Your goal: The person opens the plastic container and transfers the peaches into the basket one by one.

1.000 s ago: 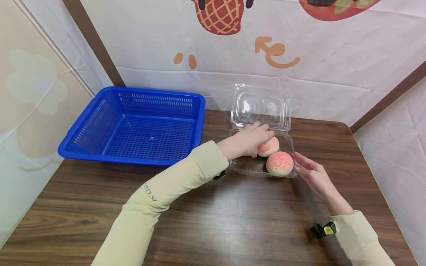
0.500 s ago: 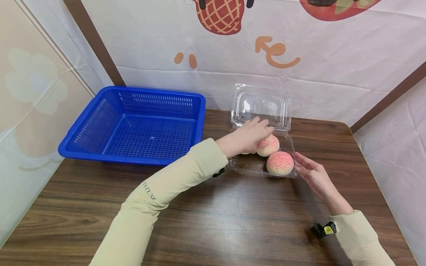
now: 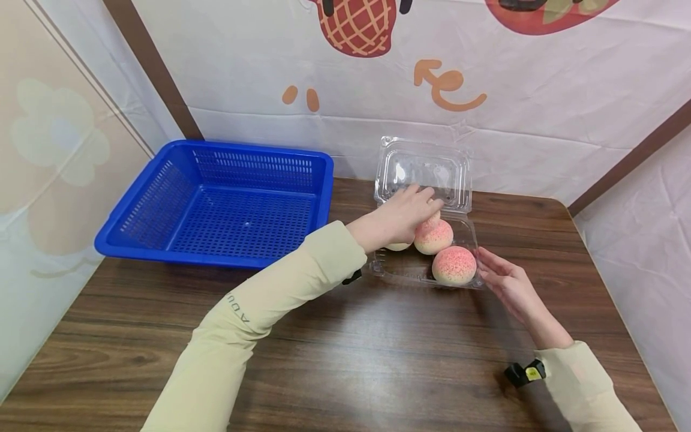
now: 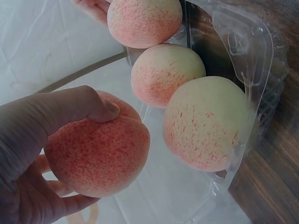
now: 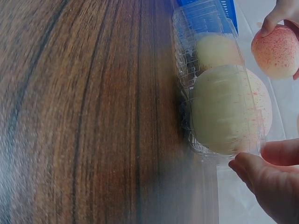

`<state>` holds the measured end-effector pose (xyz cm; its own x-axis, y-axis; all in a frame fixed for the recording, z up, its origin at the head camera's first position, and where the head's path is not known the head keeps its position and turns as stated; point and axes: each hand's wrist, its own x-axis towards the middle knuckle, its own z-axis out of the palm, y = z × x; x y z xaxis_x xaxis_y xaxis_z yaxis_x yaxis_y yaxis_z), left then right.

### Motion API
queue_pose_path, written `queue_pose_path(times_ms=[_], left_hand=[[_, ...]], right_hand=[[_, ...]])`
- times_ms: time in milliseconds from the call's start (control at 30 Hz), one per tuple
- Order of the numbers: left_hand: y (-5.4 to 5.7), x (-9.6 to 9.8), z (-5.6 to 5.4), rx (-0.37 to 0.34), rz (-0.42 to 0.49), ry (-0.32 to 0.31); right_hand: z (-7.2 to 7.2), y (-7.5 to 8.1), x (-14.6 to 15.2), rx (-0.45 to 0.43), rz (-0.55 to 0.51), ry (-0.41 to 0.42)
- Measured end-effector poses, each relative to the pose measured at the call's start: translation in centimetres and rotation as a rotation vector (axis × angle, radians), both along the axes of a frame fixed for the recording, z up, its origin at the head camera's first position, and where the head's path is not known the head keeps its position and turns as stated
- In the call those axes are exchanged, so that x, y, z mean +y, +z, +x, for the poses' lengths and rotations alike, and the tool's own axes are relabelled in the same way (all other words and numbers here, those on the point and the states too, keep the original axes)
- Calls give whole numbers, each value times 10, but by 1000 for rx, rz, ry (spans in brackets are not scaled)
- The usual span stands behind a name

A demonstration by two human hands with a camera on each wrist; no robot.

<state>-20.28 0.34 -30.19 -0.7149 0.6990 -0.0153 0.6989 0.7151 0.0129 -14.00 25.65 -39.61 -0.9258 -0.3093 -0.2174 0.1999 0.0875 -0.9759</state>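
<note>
My left hand [image 3: 402,213] grips a pink-red peach [image 4: 100,154] just above a hinged clear plastic container [image 3: 399,278]. Its thumb lies over the top of the fruit and the fingers curl beneath. Three more peaches sit inside the box: a front right one [image 3: 454,267], a middle one [image 3: 435,239] and a left one [image 4: 208,123], which the hand partly covers in the head view. At the box's right end is my right hand [image 3: 507,282], its straight fingertips touching the corner [image 5: 256,145]. The clear lid [image 3: 423,171] stands raised at the back.
A blue plastic basket [image 3: 216,261] with slotted walls stands on the wooden table [image 3: 388,360], left of the container. Behind the table hangs a printed white cloth [image 3: 243,72]. The container sits near the table's back edge.
My left hand has lifted a peach up and slightly leftward out of the container, bringing the left peach into view below. The right hand stays at the container's end.
</note>
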Motion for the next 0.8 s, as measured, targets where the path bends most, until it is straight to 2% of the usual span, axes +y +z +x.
queue_pose_path(times_ms=[800], left_hand=[[9,-17,-3,38,-34,46]], right_hand=[[0,-1,1,13,18,12]])
